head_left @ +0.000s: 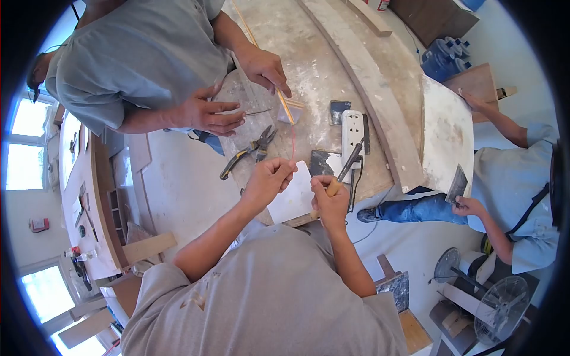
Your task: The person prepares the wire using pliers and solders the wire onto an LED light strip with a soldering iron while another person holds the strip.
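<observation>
My left hand [273,181] is closed in a pinch at the lower end of a thin pink wire [293,142]. That wire runs up to a long, narrow yellow strip [252,35], which a co-worker's hand [265,70] presses on the table. My right hand [330,202] grips the wooden handle of a soldering iron [350,161], its dark shaft slanting up and away. A white sheet [291,199] lies beneath and between my hands. Pliers with black and yellow handles [246,153] rest beyond my left hand. The co-worker's other hand [214,113] is near a thin dark rod or wire [258,111].
A white power strip [351,133] stands beside dark small plates [339,113] on the worktable [320,59]. A long curved board [380,101] crosses the table. At right, another person holds a dark flat plate [457,185] by a white panel [445,136]. A fan [502,308] stands lower right.
</observation>
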Demonstrator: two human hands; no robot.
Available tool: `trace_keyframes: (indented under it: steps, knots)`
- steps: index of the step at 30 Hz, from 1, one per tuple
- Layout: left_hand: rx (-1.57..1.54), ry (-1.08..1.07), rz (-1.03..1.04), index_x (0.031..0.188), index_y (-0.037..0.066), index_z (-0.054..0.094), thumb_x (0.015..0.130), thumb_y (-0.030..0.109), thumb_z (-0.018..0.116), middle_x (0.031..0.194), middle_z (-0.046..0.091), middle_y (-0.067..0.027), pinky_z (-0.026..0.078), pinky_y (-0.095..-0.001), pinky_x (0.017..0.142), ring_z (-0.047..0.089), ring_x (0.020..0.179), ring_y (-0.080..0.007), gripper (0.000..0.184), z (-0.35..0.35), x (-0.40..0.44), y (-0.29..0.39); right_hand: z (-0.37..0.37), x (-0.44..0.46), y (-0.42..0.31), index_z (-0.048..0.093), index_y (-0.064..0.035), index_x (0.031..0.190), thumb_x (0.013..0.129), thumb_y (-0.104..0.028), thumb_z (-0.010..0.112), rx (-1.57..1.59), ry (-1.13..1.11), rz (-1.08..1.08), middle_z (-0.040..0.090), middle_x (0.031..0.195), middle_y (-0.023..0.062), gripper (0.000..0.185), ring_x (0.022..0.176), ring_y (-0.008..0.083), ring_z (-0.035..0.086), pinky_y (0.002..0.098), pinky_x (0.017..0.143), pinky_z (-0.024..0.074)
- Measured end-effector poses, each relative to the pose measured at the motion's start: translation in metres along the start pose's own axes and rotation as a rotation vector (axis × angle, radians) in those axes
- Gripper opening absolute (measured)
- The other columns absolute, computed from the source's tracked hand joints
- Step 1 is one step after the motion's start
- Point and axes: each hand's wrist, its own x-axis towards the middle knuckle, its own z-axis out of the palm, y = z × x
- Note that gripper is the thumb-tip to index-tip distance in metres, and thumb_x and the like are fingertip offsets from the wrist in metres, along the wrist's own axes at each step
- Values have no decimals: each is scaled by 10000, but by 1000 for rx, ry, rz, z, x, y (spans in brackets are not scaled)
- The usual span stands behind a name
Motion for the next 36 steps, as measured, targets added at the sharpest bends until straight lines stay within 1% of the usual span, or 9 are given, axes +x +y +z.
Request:
trace_keyframes:
  steps: [10, 13, 16, 18, 20, 22, 25, 34, 36]
  knots:
    - [200, -210, -237, 904, 7, 709, 967, 190, 657, 703, 615, 9, 406, -212, 539, 530, 603, -49, 200, -36, -36, -9, 2, -2, -4, 683, 2, 972, 929, -135, 722, -110, -5, -20, 616, 720, 12, 148, 503, 57, 516, 225, 435, 384]
    - [331, 27, -163, 933, 15, 722, 955, 177, 667, 710, 623, 10, 442, -233, 567, 555, 624, -65, 173, -59, -45, -23, -1, 3, 0, 673, 6, 990, 931, -133, 722, -123, -30, -13, 626, 740, 32, 159, 491, 63, 519, 221, 426, 387]
    - [592, 408, 156, 964, 2, 722, 939, 160, 671, 775, 677, -40, 494, -293, 640, 611, 681, -135, 168, -91, -16, -34, -1, 3, 1, 686, -11, 988, 932, -141, 719, -131, -42, 29, 638, 749, 24, 145, 505, 53, 524, 217, 432, 388]
    - [707, 441, 420, 983, -22, 710, 935, 144, 662, 864, 709, -121, 511, -343, 733, 655, 773, -229, 179, -107, 17, -38, 1, 4, 0, 681, -7, 988, 934, -141, 717, -131, -66, 47, 633, 748, 29, 149, 502, 55, 523, 217, 429, 385]
    - [753, 353, 464, 1030, -23, 694, 934, 115, 642, 973, 691, -166, 508, -369, 800, 663, 892, -311, 176, -101, 49, -27, 5, 6, -3, 675, -3, 991, 936, -138, 715, -141, -87, 41, 629, 748, 33, 152, 500, 56, 521, 216, 428, 383]
    - [887, 413, 609, 1068, -11, 683, 917, 81, 637, 998, 668, -164, 513, -403, 830, 649, 950, -350, 182, -96, 87, -26, 7, 8, -6, 669, 2, 997, 938, -133, 715, -156, -103, 25, 625, 750, 38, 154, 497, 58, 519, 214, 427, 382]
    - [984, 565, 660, 1086, 1, 675, 897, 64, 642, 1034, 650, -161, 511, -447, 846, 631, 971, -382, 202, -98, 133, -41, 7, 8, -16, 661, 3, 1007, 936, -112, 717, -101, -107, 6, 624, 752, 40, 146, 499, 59, 516, 212, 428, 384]
    - [959, 504, 540, 1022, 5, 711, 872, 81, 680, 1027, 650, -146, 506, -446, 853, 610, 1009, -355, 171, -100, 138, -26, -4, -2, -21, 659, 10, 1012, 935, -87, 716, -54, 21, -11, 620, 754, 25, 137, 528, 45, 508, 200, 450, 386]
    - [1024, 482, 636, 974, 4, 715, 870, 91, 683, 1016, 648, -143, 506, -442, 849, 604, 1005, -356, 139, -103, 148, -31, -1, 1, -20, 659, 10, 1014, 935, -83, 715, -50, 17, -1, 619, 754, 21, 134, 529, 44, 508, 201, 448, 386]
